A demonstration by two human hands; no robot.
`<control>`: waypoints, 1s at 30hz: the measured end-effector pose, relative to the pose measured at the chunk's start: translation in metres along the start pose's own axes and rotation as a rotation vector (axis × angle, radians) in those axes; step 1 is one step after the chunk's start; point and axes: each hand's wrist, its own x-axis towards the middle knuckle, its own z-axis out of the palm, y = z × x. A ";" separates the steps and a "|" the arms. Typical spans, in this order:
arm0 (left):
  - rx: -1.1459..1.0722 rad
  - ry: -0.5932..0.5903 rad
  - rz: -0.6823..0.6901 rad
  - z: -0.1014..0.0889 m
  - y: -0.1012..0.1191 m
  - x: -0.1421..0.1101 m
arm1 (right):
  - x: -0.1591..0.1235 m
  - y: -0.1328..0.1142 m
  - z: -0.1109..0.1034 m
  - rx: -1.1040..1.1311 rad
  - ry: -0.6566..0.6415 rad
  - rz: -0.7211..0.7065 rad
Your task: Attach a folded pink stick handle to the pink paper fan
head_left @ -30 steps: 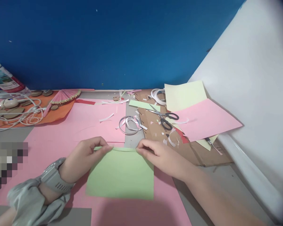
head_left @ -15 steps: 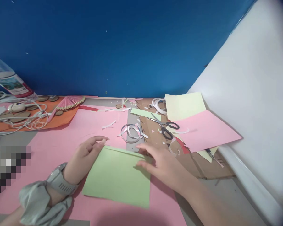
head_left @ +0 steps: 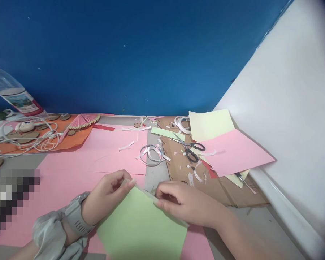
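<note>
A sheet of light green paper (head_left: 143,227) is held up between my two hands, with a narrow fold along its far edge. My left hand (head_left: 109,195) pinches the far left corner between thumb and fingers. Farther right along that same folded edge, my right hand (head_left: 180,202) grips the paper with thumb and curled fingers. Beneath lies a large pink sheet (head_left: 70,180). A grey watch and a grey-green scrunchie sit on my left wrist.
Scissors (head_left: 191,148) with black handles lie on cardboard (head_left: 176,166) among paper scraps. Near them are a roll of tape (head_left: 151,155), a green strip (head_left: 168,133) and pink paper (head_left: 241,155). At left stand a bottle (head_left: 18,97), white cables (head_left: 43,137) and a pink folded fan (head_left: 83,121).
The green paper has come nearer to me, turned and tilted up off the pink sheet. My right hand has closed on its folded edge. My left hand has shifted right and nearer.
</note>
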 end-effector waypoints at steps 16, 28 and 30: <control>0.309 -0.245 0.228 0.026 0.008 -0.009 | 0.004 -0.014 0.019 0.075 0.065 -0.069; 0.164 -0.390 0.250 0.018 0.021 -0.015 | 0.006 -0.006 0.017 0.200 -0.023 -0.071; 0.120 -0.418 0.194 0.019 0.022 -0.018 | 0.006 -0.006 0.018 0.216 -0.053 -0.085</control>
